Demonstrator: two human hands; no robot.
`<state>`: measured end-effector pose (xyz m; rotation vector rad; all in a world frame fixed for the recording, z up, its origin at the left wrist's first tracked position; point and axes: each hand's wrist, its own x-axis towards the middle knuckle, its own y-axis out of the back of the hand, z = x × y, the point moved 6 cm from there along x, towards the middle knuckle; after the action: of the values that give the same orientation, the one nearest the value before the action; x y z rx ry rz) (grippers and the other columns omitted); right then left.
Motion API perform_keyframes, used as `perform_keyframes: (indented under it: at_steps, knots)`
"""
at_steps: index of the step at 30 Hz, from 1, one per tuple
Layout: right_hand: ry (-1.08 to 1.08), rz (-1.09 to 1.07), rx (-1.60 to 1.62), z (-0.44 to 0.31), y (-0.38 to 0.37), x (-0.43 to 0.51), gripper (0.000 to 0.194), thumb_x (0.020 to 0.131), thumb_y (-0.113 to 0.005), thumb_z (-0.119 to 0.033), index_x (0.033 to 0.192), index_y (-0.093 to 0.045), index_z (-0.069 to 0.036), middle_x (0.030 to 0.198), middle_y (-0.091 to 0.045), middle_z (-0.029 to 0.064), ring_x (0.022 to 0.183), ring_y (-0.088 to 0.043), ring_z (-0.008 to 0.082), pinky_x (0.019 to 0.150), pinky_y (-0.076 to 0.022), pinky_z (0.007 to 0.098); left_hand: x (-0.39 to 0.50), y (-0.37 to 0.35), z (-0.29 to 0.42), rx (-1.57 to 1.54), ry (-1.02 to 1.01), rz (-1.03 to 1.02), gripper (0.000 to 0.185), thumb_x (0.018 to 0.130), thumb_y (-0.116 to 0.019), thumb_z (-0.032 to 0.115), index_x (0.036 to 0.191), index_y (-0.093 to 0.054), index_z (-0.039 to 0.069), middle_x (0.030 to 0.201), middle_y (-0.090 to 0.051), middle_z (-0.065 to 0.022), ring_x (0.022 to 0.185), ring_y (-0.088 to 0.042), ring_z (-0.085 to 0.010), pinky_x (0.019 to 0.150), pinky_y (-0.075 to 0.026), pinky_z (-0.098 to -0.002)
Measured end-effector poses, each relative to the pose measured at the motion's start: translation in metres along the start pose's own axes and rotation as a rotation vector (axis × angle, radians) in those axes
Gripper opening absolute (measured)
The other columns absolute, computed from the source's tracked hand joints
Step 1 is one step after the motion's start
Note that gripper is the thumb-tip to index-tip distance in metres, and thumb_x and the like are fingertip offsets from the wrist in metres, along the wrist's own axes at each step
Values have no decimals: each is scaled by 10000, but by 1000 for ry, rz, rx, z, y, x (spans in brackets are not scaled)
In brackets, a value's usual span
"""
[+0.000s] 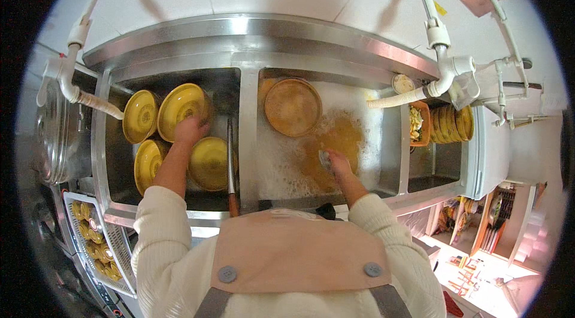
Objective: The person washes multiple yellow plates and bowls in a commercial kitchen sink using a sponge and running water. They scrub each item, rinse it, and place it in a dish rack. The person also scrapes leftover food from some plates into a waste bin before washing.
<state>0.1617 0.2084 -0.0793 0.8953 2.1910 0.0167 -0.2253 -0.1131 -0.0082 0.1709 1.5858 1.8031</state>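
In the left sink basin, my left hand (191, 130) touches a large yellow bowl (180, 104) at its inner lower right; whether the fingers grip it I cannot tell. Around it stand more yellow bowls (139, 116), one lower left (148, 165) and one lower right (210, 163). My right hand (338, 163) is over the sudsy brown water of the middle basin, its fingers closed on a greyish scrubber (325, 159). A round dish (293, 107), covered with cloudy brown water, lies at that basin's upper left.
A long-handled tool (231, 165) leans near the divider (248, 138). White pipes with hoses (96, 104) (395, 99) reach over the basins. At right are an orange container of food scraps (420, 125) and stacked yellow bowls (453, 124). A white basket (96, 237) of small yellow dishes stands lower left.
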Motion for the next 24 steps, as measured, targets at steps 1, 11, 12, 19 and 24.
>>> perform_keyframes:
  at_steps: [1, 11, 12, 19, 24]
  knots:
    - [19, -40, 45, -9, -9, 14, 362, 868, -506, -333, 1138, -578, -103, 965, -617, 116, 834, -599, 233, 693, -499, 362, -6, 6, 0, -56, 17, 69, 387, 785, -623, 371, 950, -589, 23, 943, -608, -204, 857, -589, -356, 754, -465, -440]
    - [-387, -222, 140, -5, -93, 113, 659, 835, -542, -464, 1334, -361, -73, 1238, -474, 198, 1021, -516, 362, 697, -426, 605, -133, 16, 52, -861, 79, 466, 85, 796, -654, 60, 833, -599, 6, 751, -622, -58, 663, -577, -105, 629, -467, -243]
    - [-395, -203, 85, 0, -92, 119, 658, 828, -556, -442, 1325, -363, -56, 1234, -475, 201, 1025, -514, 362, 709, -428, 597, -144, 12, 70, -791, 53, 459, 62, 789, -663, 60, 809, -628, 14, 753, -634, -54, 679, -584, -103, 640, -469, -241]
    - [-172, -166, -172, -28, -63, 117, 486, 797, -594, -311, 1146, -500, 14, 1104, -543, 190, 970, -551, 324, 738, -473, 471, -150, -41, 172, -896, 88, 45, 222, 809, -675, 215, 929, -644, 31, 893, -645, -58, 846, -587, -130, 779, -469, -292]
    - [-225, -133, -30, -48, -24, 51, 404, 821, -563, -286, 1106, -529, -2, 961, -598, 137, 797, -603, 287, 630, -489, 442, -129, -88, 229, -1326, 276, -321, 642, 803, -668, 357, 1308, -364, 104, 1168, -528, -76, 1043, -525, -194, 875, -440, -328]
